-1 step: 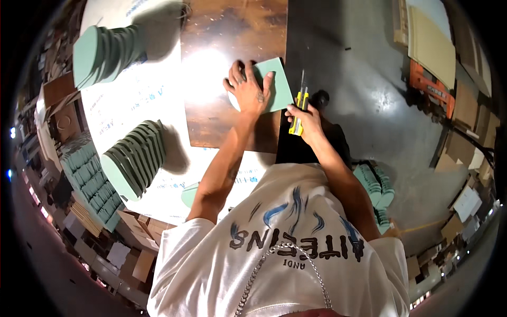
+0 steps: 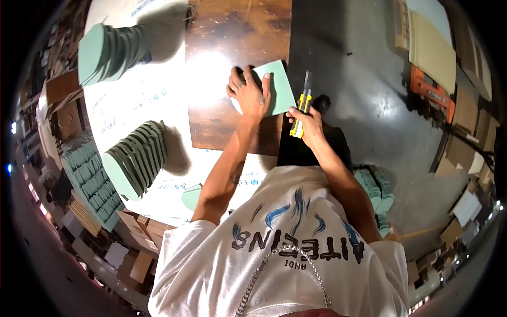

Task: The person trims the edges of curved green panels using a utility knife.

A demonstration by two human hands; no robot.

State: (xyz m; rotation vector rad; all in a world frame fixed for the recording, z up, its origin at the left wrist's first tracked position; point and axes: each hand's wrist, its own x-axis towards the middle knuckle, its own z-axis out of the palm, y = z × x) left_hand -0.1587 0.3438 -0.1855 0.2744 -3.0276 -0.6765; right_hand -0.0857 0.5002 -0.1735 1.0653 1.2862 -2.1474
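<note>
On the brown board (image 2: 232, 121) a green sheet (image 2: 280, 87) is pinned flat under the spread left hand (image 2: 249, 94), while a yellow knife (image 2: 302, 108), seemingly blade-out, is clasped upright along its right edge by the right hand (image 2: 307, 122).

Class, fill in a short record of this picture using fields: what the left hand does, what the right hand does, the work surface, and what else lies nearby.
Left hand: left hand pressed flat on a pale green square piece, fingers spread.
Right hand: right hand gripping a yellow utility knife, blade at the piece's right edge.
Work surface: dark brown wooden board lying on a white table.
Nearby: two fanned stacks of green pieces on the table's left side; more green pieces on the floor by the person's right.
</note>
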